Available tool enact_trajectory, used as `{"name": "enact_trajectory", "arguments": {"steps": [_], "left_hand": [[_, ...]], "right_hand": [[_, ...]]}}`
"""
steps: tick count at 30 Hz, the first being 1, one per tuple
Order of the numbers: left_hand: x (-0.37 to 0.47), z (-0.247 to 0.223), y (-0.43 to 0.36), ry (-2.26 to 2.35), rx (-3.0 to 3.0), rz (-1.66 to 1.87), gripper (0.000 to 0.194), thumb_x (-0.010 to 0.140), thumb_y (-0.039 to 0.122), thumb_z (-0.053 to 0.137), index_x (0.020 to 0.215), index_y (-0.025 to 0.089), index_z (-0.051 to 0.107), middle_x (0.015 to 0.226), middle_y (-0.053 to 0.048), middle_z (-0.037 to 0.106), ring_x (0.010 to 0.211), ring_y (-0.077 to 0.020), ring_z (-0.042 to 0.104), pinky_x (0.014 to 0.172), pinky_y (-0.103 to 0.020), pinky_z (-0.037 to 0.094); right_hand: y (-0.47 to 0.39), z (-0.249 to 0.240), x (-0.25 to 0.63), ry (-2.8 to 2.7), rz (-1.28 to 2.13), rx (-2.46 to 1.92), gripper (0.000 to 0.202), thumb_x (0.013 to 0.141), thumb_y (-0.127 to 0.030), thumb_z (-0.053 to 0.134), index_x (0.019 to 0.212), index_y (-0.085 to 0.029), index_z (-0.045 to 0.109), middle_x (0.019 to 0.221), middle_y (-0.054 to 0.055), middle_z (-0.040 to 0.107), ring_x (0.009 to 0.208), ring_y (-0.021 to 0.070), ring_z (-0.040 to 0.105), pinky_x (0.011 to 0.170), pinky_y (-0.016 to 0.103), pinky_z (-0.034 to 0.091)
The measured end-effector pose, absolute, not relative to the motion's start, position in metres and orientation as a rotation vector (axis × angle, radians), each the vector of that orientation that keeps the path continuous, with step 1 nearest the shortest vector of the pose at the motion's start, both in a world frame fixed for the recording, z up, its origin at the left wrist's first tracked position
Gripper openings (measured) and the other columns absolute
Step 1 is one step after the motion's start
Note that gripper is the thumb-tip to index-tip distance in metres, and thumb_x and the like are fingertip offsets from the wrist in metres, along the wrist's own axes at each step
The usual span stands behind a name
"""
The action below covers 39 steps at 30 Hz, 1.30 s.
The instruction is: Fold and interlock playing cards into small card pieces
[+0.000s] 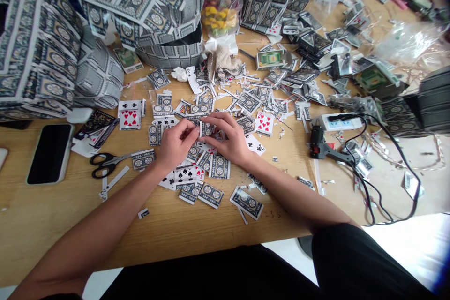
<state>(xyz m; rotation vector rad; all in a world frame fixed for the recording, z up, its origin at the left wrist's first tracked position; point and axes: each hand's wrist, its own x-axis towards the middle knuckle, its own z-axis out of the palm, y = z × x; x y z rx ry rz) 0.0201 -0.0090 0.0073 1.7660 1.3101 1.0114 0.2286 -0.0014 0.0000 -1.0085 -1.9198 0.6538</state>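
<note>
Both hands meet over a pile of cut and folded playing cards in the middle of the table. My left hand (179,143) pinches the left end of a small folded card piece (206,129), its fingers curled. On the piece's right side, my right hand (228,138) grips with thumb and fingers. Below the hands lie patterned card pieces (220,167) and a face-up spade card (188,175). A nine of hearts (264,123) rests to the right of my right hand.
Black scissors (105,164) and a phone (49,153) lie left. A glue gun (328,150), power strip (339,122) and looping black cables sit right. Large card-built structures (140,0) stand behind, beside a bag of yellow items (221,11) and a crumpled cloth (225,63).
</note>
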Motion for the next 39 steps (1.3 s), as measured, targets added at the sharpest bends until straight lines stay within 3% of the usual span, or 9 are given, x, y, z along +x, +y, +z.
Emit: {"name": "enact_trajectory", "arguments": {"steps": [10,16,24,31,39], "left_hand": [[0.0221,0.0131,-0.0105,1.291,1.751,0.991,0.021,0.102,0.037,0.059,0.088,0.022,0.061,0.069,0.002,0.065,0.058,-0.0134,0.057,0.056,-0.027,0.045],[0.0205,0.0142,-0.011,1.267,1.802,0.943,0.026,0.102,0.036,0.058,0.082,0.021,0.063,0.066,0.001,0.064,0.059,-0.0138,0.055,0.056,-0.028,0.042],[0.019,0.0123,-0.0086,1.267,1.862,0.933,0.027,0.104,0.038,0.057,0.084,0.022,0.067,0.071,-0.001,0.067,0.065,-0.0163,0.059,0.061,-0.03,0.045],[0.0192,0.0161,-0.0095,1.252,1.927,0.948,0.025,0.104,0.033,0.054,0.089,0.02,0.069,0.074,-0.001,0.066,0.066,-0.0152,0.057,0.063,-0.03,0.043],[0.0218,0.0145,-0.0115,1.268,1.893,0.977,0.018,0.098,0.035,0.068,0.089,0.018,0.071,0.077,0.0,0.071,0.064,-0.0125,0.058,0.06,-0.027,0.044]], "right_hand": [[-0.0017,-0.0014,0.2286,-1.906,0.658,-1.049,0.045,0.093,-0.039,0.082,0.137,-0.033,0.07,0.128,0.008,0.066,0.123,0.0293,0.065,0.105,0.051,0.06],[-0.0024,-0.0031,0.2287,-1.856,0.654,-1.011,0.045,0.095,-0.039,0.081,0.138,-0.034,0.069,0.127,0.008,0.065,0.123,0.0284,0.065,0.094,0.045,0.065],[-0.0016,-0.0014,0.2285,-1.865,0.647,-0.991,0.045,0.095,-0.03,0.08,0.139,-0.034,0.07,0.128,0.008,0.064,0.123,0.0282,0.065,0.105,0.05,0.06],[-0.003,-0.0049,0.2276,-1.839,0.687,-1.065,0.044,0.096,-0.032,0.079,0.139,-0.035,0.07,0.131,0.008,0.063,0.124,0.0292,0.064,0.093,0.047,0.065],[-0.0042,-0.0058,0.2281,-1.837,0.691,-1.104,0.038,0.098,-0.03,0.075,0.136,-0.032,0.071,0.129,0.009,0.062,0.116,0.0272,0.066,0.091,0.044,0.063]]}}
